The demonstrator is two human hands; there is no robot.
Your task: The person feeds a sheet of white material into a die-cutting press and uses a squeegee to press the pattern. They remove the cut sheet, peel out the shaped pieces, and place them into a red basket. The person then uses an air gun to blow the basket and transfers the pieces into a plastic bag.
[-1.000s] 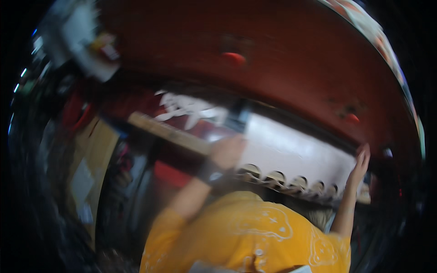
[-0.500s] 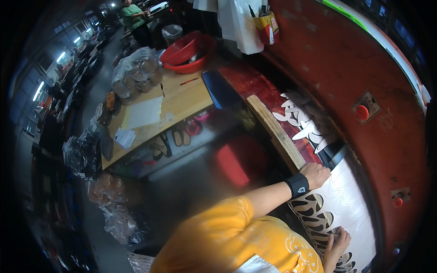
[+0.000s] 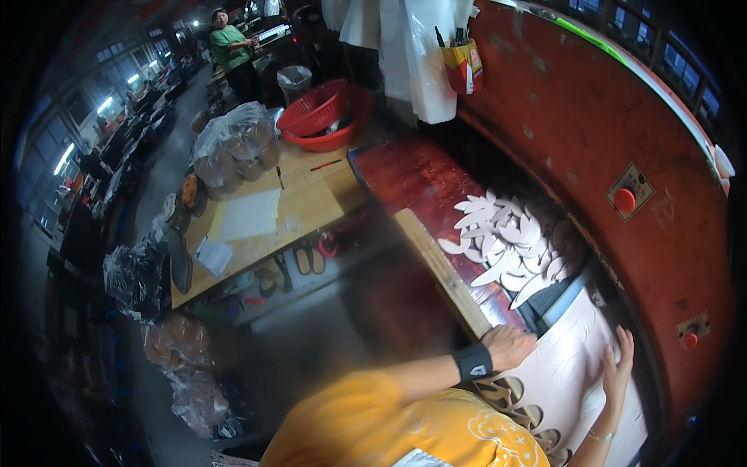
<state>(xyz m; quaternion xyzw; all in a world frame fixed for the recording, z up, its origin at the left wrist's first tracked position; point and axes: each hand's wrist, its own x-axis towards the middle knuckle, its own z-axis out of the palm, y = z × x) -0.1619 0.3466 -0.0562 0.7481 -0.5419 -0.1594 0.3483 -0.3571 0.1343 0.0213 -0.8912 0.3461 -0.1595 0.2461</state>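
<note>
My left hand (image 3: pixel 510 347), with a black band on its wrist, is closed at the left edge of a pale sheet (image 3: pixel 580 342), beside the end of a wooden strip (image 3: pixel 443 272). What its fingers hold, if anything, is hidden. Over the sheet's right part, my right hand (image 3: pixel 617 370) is raised with fingers apart and nothing in them. Curved holes (image 3: pixel 510 389) run along the sheet's near left side. Beyond my left hand, a loose pile of pale curved cut pieces (image 3: pixel 513 241) lies on the red surface (image 3: pixel 416 175), next to a dark grey-blue bar (image 3: pixel 556 303).
A red machine panel with red buttons (image 3: pixel 625 200) rises on the right. To the left stands a wooden table (image 3: pixel 311 198) bearing papers (image 3: pixel 249 215), a bagged bundle (image 3: pixel 237 144) and red baskets (image 3: pixel 323 117). A person in green (image 3: pixel 231 47) stands farther back.
My right hand has left the cut-out holes, moved forward over the sheet and spread its fingers. My left hand stays closed by the wooden strip. More of the pile now shows.
</note>
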